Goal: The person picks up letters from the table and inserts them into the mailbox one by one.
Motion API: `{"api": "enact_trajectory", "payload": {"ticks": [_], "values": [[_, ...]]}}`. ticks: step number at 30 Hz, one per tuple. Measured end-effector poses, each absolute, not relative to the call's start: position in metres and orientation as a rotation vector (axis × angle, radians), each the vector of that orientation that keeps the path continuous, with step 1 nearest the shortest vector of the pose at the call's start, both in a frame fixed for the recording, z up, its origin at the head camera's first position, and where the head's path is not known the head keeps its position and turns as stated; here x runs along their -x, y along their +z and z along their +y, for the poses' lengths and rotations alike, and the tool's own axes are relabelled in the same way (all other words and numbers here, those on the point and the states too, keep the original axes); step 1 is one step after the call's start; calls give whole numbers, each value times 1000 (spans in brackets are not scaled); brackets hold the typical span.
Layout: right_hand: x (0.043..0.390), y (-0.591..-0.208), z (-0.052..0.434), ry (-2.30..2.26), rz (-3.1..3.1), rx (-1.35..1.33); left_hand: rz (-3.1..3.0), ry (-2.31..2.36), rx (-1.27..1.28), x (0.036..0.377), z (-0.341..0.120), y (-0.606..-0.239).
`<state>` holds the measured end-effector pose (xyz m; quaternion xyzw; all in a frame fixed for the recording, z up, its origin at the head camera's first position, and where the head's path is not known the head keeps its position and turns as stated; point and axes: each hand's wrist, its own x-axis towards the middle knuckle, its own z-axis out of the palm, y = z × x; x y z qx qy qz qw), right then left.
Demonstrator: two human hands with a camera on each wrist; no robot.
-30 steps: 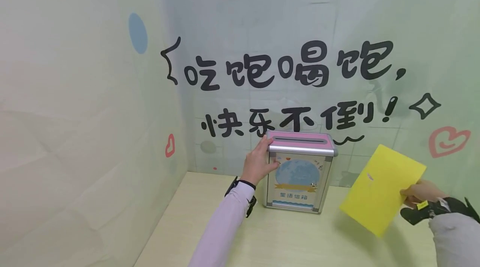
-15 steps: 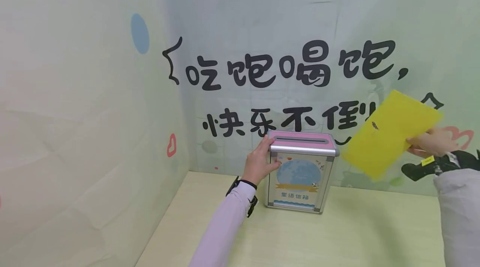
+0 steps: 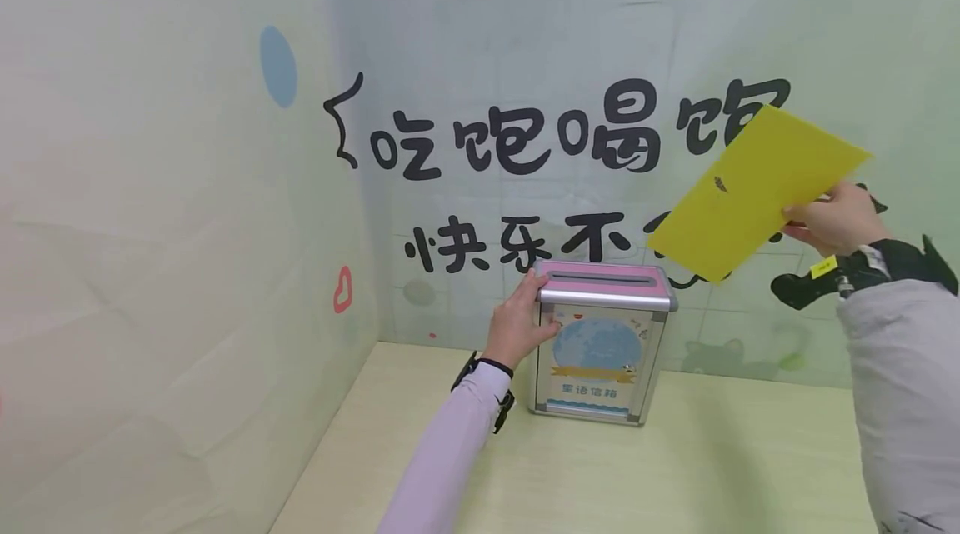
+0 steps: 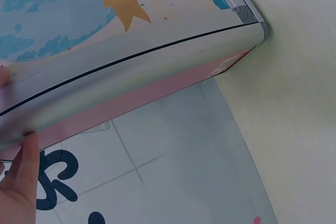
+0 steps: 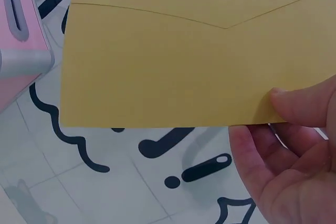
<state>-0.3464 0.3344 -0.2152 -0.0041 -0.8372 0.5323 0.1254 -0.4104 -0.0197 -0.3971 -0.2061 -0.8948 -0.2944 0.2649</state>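
Note:
A small letter box [image 3: 600, 342] with a pink slotted lid [image 3: 603, 278] and silver frame stands on the pale wooden table [image 3: 675, 476] by the back wall. My left hand [image 3: 517, 321] grips its upper left edge; the left wrist view shows the box [image 4: 121, 61] close up with my fingers [image 4: 23, 171] on its rim. My right hand [image 3: 832, 222] pinches a yellow envelope [image 3: 757, 188] by one end, held in the air above and right of the box. In the right wrist view the envelope [image 5: 199, 56] shows its flap side, thumb [image 5: 304, 103] on its lower edge.
Pale green printed walls [image 3: 165, 226] close in the left and back sides, with black lettering [image 3: 525, 142] behind the box. The tabletop extends in front of the box toward me.
My right hand has lifted the yellow envelope from near the tabletop at the right up and leftward, now above the box's right side. The left hand and box have stayed put.

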Motion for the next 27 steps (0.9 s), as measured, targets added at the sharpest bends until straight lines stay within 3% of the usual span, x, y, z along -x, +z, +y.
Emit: {"api": "enact_trajectory", "payload": {"ticks": [15,27], "values": [[380,-213,261,1689,-2419,-146,-2419,-784,562,411,-18,-397],[393,-223,234,1364,-2632,-184,-2393,-765,567,412,-21,-396]]}}
